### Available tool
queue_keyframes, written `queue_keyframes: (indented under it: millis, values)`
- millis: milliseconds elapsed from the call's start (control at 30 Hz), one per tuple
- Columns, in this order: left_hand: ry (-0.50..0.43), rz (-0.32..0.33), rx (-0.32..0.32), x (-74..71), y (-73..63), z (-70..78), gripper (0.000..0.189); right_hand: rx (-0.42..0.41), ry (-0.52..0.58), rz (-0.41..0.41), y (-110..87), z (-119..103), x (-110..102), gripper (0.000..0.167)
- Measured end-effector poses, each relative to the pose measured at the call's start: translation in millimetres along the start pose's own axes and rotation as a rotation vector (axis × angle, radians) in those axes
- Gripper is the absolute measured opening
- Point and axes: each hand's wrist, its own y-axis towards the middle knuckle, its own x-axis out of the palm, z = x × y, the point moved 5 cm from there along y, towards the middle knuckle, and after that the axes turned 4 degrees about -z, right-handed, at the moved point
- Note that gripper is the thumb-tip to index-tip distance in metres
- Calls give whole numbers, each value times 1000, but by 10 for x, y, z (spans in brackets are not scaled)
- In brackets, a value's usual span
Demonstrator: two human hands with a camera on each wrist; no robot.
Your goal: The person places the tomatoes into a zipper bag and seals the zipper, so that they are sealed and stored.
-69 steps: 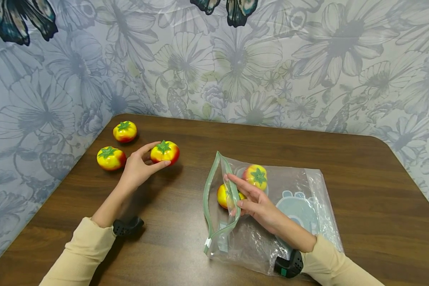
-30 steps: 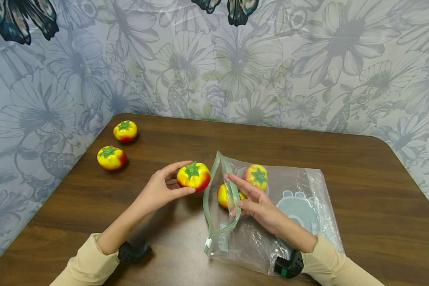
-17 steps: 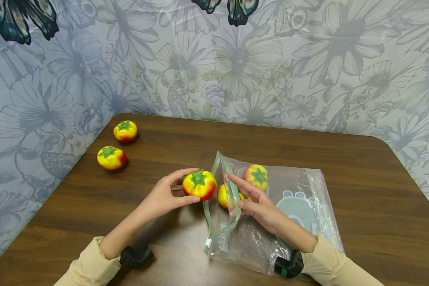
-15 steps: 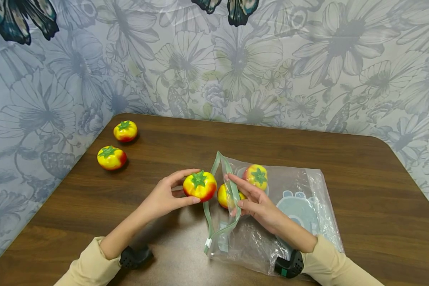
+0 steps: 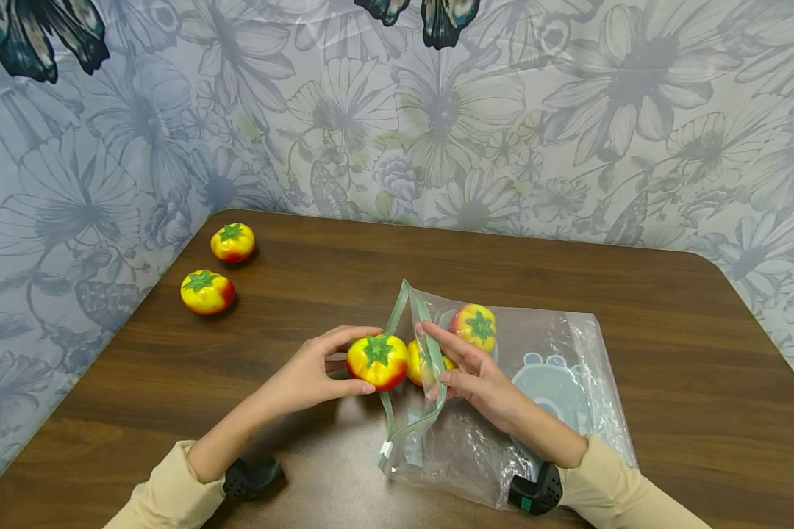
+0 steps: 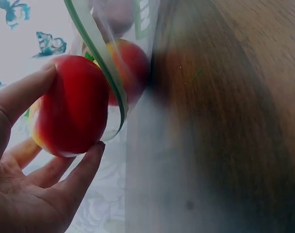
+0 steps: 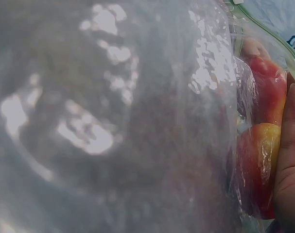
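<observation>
My left hand (image 5: 307, 378) grips a yellow-and-red toy tomato (image 5: 378, 371) between thumb and fingers, its green leafy top facing up. This tomato overlaps the green-edged mouth of a clear zip bag (image 5: 459, 448). With my right hand (image 5: 479, 378) I hold the bag's near edge strip, keeping the mouth parted. Inside lie two more tomatoes, one tomato (image 5: 476, 327) farther in and another tomato (image 5: 415, 361) near the mouth, partly hidden. In the left wrist view, the held tomato (image 6: 77, 104) is right at the green strip (image 6: 101, 56).
Two loose tomatoes, a rear tomato (image 5: 232, 243) and a nearer tomato (image 5: 206, 292), sit at the table's left side. The bag carries a pale blue paw print (image 5: 552, 389) and a white slider (image 5: 387, 449). Behind the brown table (image 5: 701, 382) hangs a flowered cloth (image 5: 397, 132).
My left hand has carried the tomato rightward and toward me, from near the loose tomatoes to the bag's mouth. My right hand and the bag have stayed in place.
</observation>
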Motion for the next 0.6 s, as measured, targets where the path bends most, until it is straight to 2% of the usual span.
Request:
queue_keyframes:
  millis: [167,367,600]
  values:
    - [22,-18,32,22,2,3,64,9,-4,5,-3,10,-4,63]
    - [49,-23,38,23,4,16,65,34,-11,24,-4,14,-8,64]
    - [107,-18,79,36,16,82,66,8,-10,0,-2,-3,1,64]
